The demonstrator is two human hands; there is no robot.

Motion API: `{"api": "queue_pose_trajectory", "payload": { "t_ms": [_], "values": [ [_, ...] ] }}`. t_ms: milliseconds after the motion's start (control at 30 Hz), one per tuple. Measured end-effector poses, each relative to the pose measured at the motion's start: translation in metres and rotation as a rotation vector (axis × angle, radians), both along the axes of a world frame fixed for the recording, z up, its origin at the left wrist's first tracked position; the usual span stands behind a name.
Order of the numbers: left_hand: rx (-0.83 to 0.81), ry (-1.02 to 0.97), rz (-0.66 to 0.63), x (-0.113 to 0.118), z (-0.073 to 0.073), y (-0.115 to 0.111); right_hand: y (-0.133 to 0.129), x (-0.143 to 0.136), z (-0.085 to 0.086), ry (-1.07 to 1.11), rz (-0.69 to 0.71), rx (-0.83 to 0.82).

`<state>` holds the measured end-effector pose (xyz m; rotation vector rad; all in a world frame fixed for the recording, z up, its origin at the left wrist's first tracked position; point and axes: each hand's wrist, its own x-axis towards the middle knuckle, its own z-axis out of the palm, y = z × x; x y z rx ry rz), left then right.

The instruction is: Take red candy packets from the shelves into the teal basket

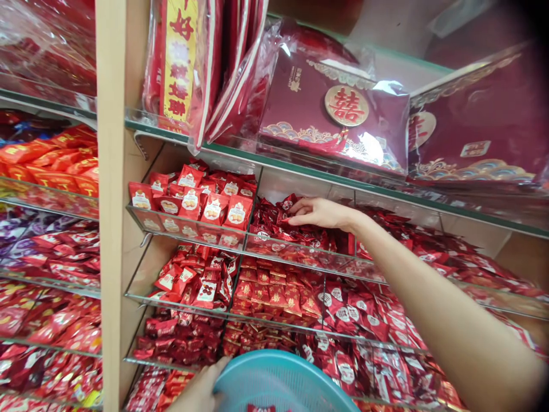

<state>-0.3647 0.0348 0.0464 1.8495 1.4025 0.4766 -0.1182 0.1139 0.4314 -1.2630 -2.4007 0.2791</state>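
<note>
My left hand (201, 389) grips the rim of a teal plastic basket (274, 366) at the bottom of the view. A few red wrappers show inside it, mostly cut off by the frame. My right hand (317, 214) reaches into a shelf bin of small dark red wrapped candies (268, 214). Its thumb and fingers are apart, with the fingertips just over or touching the candies. A bit of red shows at one fingertip; I cannot tell whether it is a nail or a wrapper. Left of this bin sit larger red packets (191, 197) with white labels.
Lower tiers hold gold-printed red packets (274, 294) and other red sweets behind clear front lips. A glass shelf edge (300, 166) runs above my right hand, bearing maroon gift bags (309, 109) in plastic. A wooden upright (112, 229) divides off another rack at left.
</note>
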Motion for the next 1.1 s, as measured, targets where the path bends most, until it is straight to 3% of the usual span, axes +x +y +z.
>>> {"api": "queue_pose_trajectory", "payload": {
  "t_ms": [167, 333, 467, 800, 967, 1100],
  "values": [
    [-0.009, 0.004, 0.009, 0.000, -0.002, 0.000, -0.002, 0.027, -0.008, -0.180, -0.099, -0.039],
    [-0.025, -0.006, 0.016, 0.000, -0.004, 0.000, -0.004, 0.016, -0.020, -0.344, -0.210, -0.025],
    [-0.009, 0.015, 0.021, 0.000, -0.006, 0.002, -0.002, 0.012, -0.024, -0.362, -0.192, -0.020],
    [-0.017, 0.029, 0.009, 0.002, 0.004, -0.001, 0.001, 0.020, -0.026, -0.274, -0.171, 0.026],
    [-0.010, 0.000, 0.001, 0.004, 0.011, -0.003, -0.010, 0.017, -0.018, -0.090, -0.177, -0.053],
    [-0.014, -0.007, 0.013, 0.004, 0.008, -0.003, -0.021, 0.005, -0.013, 0.019, -0.174, -0.128]
  ]
}}
